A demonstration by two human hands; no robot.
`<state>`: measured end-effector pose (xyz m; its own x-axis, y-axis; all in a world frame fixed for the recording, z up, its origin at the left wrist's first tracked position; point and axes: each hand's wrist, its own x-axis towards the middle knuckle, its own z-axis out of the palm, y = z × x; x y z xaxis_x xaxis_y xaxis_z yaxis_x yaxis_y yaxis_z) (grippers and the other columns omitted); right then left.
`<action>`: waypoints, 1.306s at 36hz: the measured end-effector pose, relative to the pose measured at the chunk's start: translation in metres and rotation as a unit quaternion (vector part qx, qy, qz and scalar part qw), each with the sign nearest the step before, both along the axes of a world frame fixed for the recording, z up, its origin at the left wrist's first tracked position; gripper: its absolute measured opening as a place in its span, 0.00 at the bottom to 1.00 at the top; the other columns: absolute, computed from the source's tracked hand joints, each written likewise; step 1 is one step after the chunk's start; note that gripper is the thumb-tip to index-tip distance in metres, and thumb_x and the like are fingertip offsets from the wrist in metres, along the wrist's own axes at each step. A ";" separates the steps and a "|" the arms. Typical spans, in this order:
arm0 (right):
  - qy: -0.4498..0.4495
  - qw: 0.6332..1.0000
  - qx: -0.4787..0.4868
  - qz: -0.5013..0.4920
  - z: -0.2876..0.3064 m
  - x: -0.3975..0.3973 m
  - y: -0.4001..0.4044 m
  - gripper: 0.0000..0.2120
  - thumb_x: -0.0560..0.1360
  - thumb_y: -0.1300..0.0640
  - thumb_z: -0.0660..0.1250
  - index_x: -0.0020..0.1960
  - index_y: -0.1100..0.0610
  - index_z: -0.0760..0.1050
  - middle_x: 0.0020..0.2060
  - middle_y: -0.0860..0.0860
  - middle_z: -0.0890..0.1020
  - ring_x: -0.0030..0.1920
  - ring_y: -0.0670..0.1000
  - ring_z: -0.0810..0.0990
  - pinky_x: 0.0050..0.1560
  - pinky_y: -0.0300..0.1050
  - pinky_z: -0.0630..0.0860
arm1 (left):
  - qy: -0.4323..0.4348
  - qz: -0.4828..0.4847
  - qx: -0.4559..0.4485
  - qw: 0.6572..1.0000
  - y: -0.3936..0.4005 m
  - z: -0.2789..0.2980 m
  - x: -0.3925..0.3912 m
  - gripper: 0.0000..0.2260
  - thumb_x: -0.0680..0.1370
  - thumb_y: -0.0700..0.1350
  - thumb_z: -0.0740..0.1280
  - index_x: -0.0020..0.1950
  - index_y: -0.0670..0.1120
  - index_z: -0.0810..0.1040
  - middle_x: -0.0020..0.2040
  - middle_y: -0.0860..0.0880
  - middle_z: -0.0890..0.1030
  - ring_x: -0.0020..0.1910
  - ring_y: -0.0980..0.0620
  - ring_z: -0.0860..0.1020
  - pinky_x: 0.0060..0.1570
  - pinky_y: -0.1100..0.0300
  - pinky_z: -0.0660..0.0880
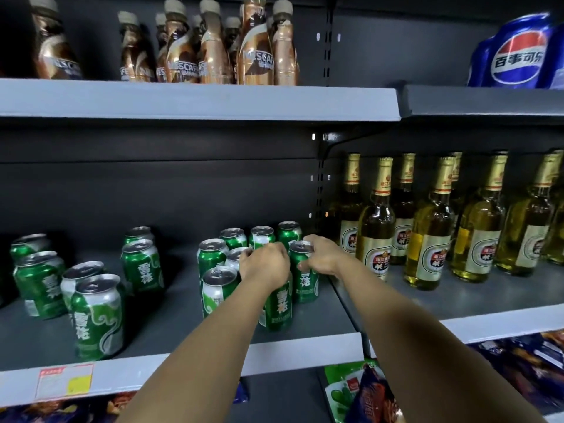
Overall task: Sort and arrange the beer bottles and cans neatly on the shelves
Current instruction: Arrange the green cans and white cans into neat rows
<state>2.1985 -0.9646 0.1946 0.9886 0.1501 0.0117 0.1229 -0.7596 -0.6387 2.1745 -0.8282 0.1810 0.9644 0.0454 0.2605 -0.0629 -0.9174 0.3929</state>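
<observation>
A: Which step was in hand?
B: The green cans were being squared into a block by the shelf upright (319, 190). The left hand (265, 264) was curled over a front can (277, 303); the right hand (320, 254) was clasped round the can (303, 276) nearest the upright.
A: And next?
B: Probably the loose cans (97, 315), well left of the upright, needed to be brought over.

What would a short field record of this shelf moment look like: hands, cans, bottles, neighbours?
left hand: over the top of a green can in the cluster
right hand: gripping the rightmost green can near its top
loose cans: scattered on the left of the same shelf
beer bottles: upright on the right bay
upper shelf: coffee bottles; cola pack
</observation>
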 end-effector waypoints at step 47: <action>-0.108 0.901 -0.414 0.066 0.032 0.103 0.120 0.36 0.69 0.39 0.73 0.73 0.47 0.65 0.74 0.53 0.65 0.72 0.58 0.63 0.72 0.56 0.59 | 0.102 0.000 0.087 0.991 0.152 0.032 0.125 0.20 0.73 0.50 0.68 0.64 0.46 0.77 0.64 0.45 0.77 0.60 0.44 0.76 0.55 0.57 0.76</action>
